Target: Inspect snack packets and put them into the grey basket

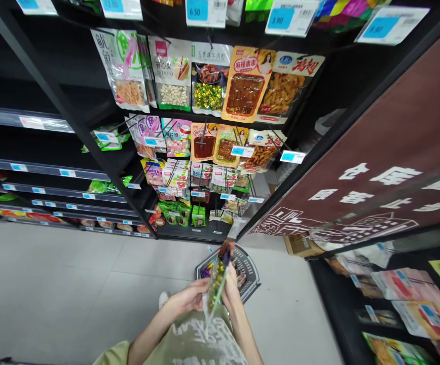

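The snack bag is held in front of the person's torso, seen nearly edge-on and overlapping the shopping basket beyond it. The left hand is closed on one side of the bag and the right hand grips the opposite side; blur softens the fingertips, so the exact placing of each finger is hard to tell. To handle it well, keep both grips light and level, because the loose, wrapped-looking contents would probably slump if one side dropped, and turn the bag by the wrists rather than squeezing its middle. As for edges, the black rack's base lies just beyond the basket, and the brown panel and the right-hand shelf bound that side, with a cardboard box near the panel's foot. The widest open room is the grey floor to the left; a narrower strip runs between basket and right-hand shelf.
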`<move>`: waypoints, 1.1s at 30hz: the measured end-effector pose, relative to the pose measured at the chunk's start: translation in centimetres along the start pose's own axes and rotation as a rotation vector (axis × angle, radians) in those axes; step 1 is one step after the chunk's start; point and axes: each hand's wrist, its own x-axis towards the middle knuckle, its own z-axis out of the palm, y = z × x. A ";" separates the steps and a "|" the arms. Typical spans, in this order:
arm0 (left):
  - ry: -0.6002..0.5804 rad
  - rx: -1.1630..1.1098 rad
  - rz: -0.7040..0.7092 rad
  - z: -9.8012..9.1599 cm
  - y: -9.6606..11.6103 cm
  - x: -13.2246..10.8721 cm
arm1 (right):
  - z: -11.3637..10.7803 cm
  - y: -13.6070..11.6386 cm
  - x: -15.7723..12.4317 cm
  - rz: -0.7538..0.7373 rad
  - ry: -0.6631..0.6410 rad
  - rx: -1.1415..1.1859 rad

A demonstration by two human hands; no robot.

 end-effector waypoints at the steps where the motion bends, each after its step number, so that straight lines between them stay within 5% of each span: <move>1: -0.001 0.017 0.016 0.1 -0.1 -0.1 | -0.1 -0.1 0.2 0.013 -0.011 0.010; 9: 0.205 -0.264 0.327 0.0 2.3 0.4 | -1.9 0.2 1.0 -0.094 0.233 -0.143; 18: 0.204 -0.417 0.134 0.1 3.1 -1.3 | -2.8 -0.3 0.6 -0.145 0.180 -0.219; 33: 0.075 -0.433 0.109 0.3 2.7 -0.4 | -2.6 -1.5 0.8 -0.065 0.216 -0.150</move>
